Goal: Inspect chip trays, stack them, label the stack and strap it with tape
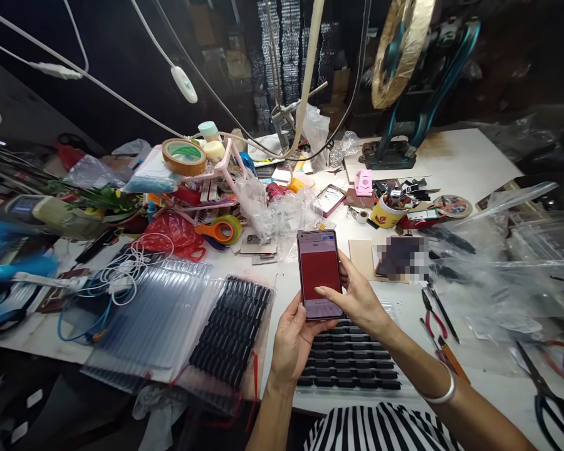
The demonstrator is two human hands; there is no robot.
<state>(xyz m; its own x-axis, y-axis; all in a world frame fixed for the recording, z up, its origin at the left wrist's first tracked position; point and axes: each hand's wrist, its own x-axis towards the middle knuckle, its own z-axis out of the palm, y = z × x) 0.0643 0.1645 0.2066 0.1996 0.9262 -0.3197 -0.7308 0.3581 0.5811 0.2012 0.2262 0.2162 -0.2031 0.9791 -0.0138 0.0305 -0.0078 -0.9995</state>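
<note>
A smartphone (320,275) with a lit screen, mostly dark red, is held upright above the table's front part. My left hand (291,341) is closed round its lower left corner and bottom edge. On the other side, my right hand (360,297) grips the phone's right edge, with the thumb over the lower part of the screen. Beneath and behind my hands lies a tray of black strips (352,366), partly hidden by them. A second batch of black pieces (230,329) lies in clear plastic to the left of my left hand.
Clear ribbed plastic sheets (155,319) and tangled cables lie at the left. Pliers (433,316), a cutter and scissors (545,388) lie at the right. Behind stand a yellow cup (388,212), tape rolls, plastic bags and a press (395,141). Cables hang overhead.
</note>
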